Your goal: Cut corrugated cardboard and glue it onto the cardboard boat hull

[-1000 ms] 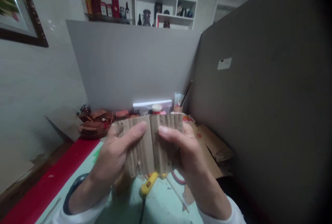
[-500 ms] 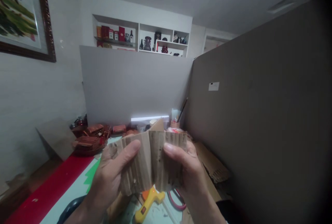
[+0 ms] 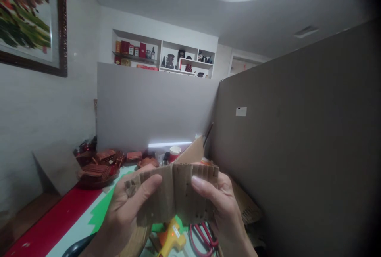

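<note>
Creased cardboard (image 3: 165, 197) lies between left grip (image 3: 123, 211) and right grip (image 3: 224, 201), both clamping its sides.

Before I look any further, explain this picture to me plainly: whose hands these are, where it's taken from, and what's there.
There is no machine here. A camera worn on a person's head looks forward and down at their two bare hands. The left hand and right hand grip opposite sides of a creased piece of cardboard, thumbs on the near face. Behind its top edge rises a plain cardboard flap; I can't tell whether it is joined on.

Beneath, on the pale table, are a yellow tool, perhaps a glue gun, and a pinkish-red-handled tool, probably scissors. Farther back stands a cup.
</note>
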A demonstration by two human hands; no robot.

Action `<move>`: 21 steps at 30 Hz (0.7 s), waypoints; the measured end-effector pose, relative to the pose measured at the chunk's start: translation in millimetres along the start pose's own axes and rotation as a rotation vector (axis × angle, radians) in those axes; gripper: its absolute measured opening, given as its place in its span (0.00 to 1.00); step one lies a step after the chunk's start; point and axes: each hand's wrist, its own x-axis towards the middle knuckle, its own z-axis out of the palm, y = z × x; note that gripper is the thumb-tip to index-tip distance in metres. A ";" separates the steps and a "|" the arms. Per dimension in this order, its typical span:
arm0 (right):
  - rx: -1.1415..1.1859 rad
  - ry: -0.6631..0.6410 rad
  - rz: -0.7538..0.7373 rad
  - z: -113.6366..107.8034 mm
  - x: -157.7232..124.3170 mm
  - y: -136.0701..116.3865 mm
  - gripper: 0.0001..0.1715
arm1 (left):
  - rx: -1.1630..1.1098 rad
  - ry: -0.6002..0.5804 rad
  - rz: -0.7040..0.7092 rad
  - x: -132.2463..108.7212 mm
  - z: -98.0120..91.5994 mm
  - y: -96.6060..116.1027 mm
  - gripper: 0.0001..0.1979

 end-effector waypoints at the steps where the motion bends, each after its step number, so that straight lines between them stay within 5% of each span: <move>1: -0.001 0.019 -0.002 -0.2 -0.7 -1.8 0.09 | -0.018 0.016 0.002 -0.7 0.7 1.3 0.13; 8: -0.023 0.158 -0.047 0.6 -6.0 -15.0 0.11 | 0.035 0.287 0.003 -5.8 -5.7 6.3 0.18; 17: -0.059 0.143 -0.042 -10.1 -4.2 -18.4 0.09 | 0.066 0.408 -0.086 -8.7 -3.4 20.2 0.09; 21: -0.097 0.123 -0.061 -18.6 -1.5 -21.4 0.10 | 0.023 0.347 -0.098 -8.5 -2.7 27.9 0.07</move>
